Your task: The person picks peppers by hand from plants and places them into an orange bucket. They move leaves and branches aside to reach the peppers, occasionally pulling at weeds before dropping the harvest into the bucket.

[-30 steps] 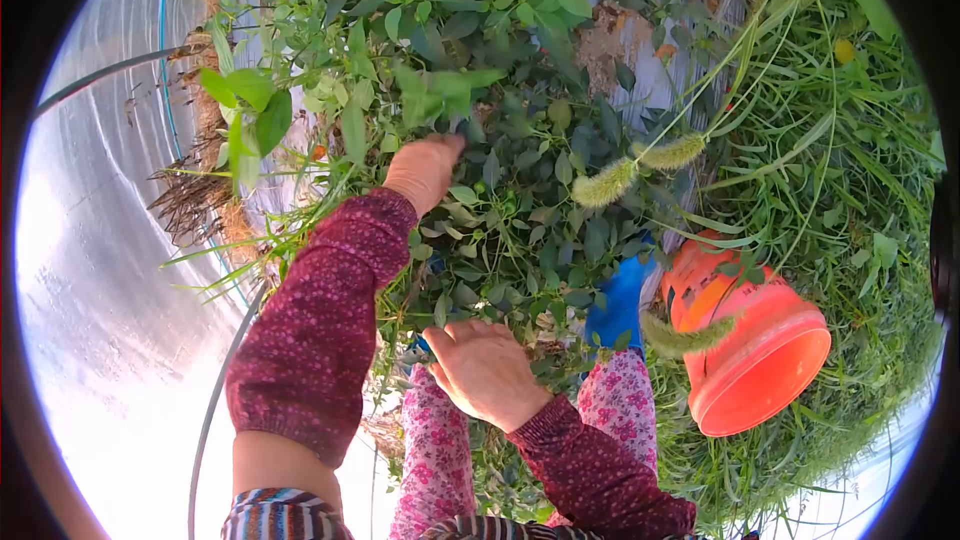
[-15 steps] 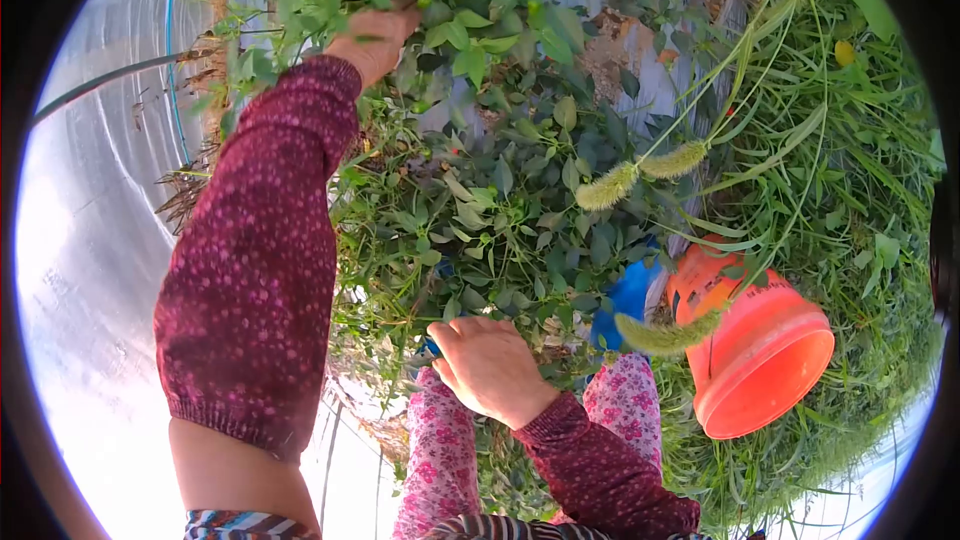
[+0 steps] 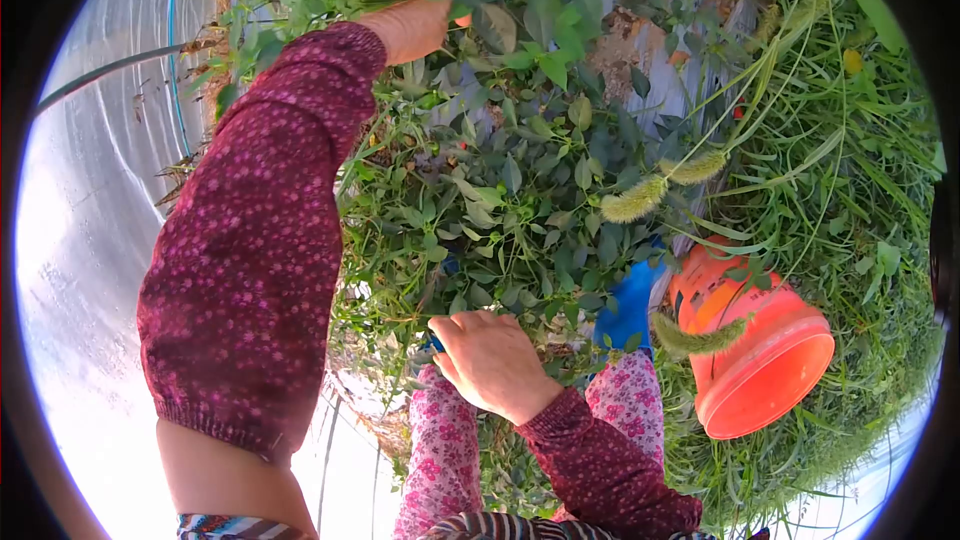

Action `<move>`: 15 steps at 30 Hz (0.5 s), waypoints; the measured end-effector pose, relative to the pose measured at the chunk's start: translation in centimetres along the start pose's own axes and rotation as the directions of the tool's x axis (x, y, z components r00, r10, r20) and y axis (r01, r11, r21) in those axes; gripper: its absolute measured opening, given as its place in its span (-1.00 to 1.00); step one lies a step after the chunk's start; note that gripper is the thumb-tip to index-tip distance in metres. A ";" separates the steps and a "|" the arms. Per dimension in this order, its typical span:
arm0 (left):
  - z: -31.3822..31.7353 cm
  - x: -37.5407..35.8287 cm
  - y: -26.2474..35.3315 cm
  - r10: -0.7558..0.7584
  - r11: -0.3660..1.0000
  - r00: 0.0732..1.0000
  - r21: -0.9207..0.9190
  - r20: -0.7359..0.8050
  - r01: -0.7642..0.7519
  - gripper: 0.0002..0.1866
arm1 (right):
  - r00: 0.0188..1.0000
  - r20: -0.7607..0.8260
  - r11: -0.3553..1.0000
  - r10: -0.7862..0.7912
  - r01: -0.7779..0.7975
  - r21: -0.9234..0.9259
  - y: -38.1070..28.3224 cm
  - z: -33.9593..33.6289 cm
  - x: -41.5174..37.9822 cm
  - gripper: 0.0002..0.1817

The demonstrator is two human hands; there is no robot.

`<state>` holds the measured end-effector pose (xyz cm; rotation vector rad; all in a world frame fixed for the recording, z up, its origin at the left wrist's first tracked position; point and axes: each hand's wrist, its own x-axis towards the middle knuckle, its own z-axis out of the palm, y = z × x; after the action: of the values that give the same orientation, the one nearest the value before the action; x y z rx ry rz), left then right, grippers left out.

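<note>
My left hand [image 3: 415, 30] reaches far forward into the leafy green plants [image 3: 500, 170]. Leaves cover its fingers, so what they grip, if anything, is hidden. A small orange-red spot [image 3: 462, 21] shows right beside that hand, too little of it visible to name. Close to my body, my right hand [image 3: 495, 365] is back-up over the near edge of the plants, by my knee. Its thumb and forefinger are apart, with a bit of blue showing between them, and nothing is seen in its grasp.
An orange-red bucket [image 3: 765, 365] lies tipped on the grass at right, its mouth toward me. A blue boot [image 3: 630, 305] stands among the plants. Grass seed heads [image 3: 635, 200] hang across the view. Plastic sheeting [image 3: 90, 240] runs along the left, with a dark hoop [image 3: 110, 75].
My left hand has moved a little to the right among the leaves, and the orange-red spot now shows beside it. My right hand stays in place.
</note>
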<state>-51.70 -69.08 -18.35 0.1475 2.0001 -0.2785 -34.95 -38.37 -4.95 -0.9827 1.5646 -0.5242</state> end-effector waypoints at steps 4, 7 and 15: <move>1.2 -4.6 -0.2 -0.102 0.816 0.938 -0.567 -0.332 -0.113 -0.76 | 1.000 -0.025 1.000 -0.013 0.013 0.002 0.0 0.1 0.2 -0.58; 1.2 -6.5 0.6 -0.146 0.713 0.917 -0.682 -0.372 -0.163 -0.81 | 0.999 -0.050 1.000 -0.020 0.020 0.005 -0.1 0.2 0.4 -0.58; 7.8 -3.2 4.9 0.073 0.870 0.927 -0.431 -0.368 -0.239 -0.69 | 0.999 -0.032 0.999 -0.028 0.027 -0.033 -0.4 0.8 0.7 -0.59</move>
<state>-42.44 -66.31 -19.32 0.0504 2.3230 0.3704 -34.11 -39.03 -5.28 -1.0270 1.5946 -0.5375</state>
